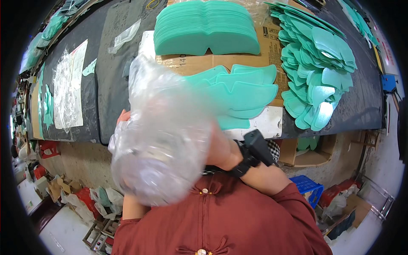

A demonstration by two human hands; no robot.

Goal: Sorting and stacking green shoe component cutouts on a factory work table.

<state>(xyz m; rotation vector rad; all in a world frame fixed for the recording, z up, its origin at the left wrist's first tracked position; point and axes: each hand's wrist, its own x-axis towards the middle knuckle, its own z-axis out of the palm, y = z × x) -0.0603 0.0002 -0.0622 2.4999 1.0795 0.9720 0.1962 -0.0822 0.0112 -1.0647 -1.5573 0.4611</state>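
A large clear plastic bag [163, 144], smeared by motion, is held up in front of my chest and covers much of both hands. At its left edge a few fingertips of my left hand [123, 116] show, curled against the plastic. My right hand [217, 146] is against the bag's right side, its fingers hidden by blurred plastic; a black band with a black block sits on that wrist. Just beyond the bag, several loose green curved sheets [242, 91] lie overlapping. A neat stack of the same green sheets [207, 32] stands behind them.
A messy pile of green sheets [318, 72] lies at right on the dark table [117, 72]. Cardboard [272, 55] lies under the stack. Flat clear plastic [68, 89] rests at left. Below the table are an open carton [310, 158] and a blue crate [307, 188].
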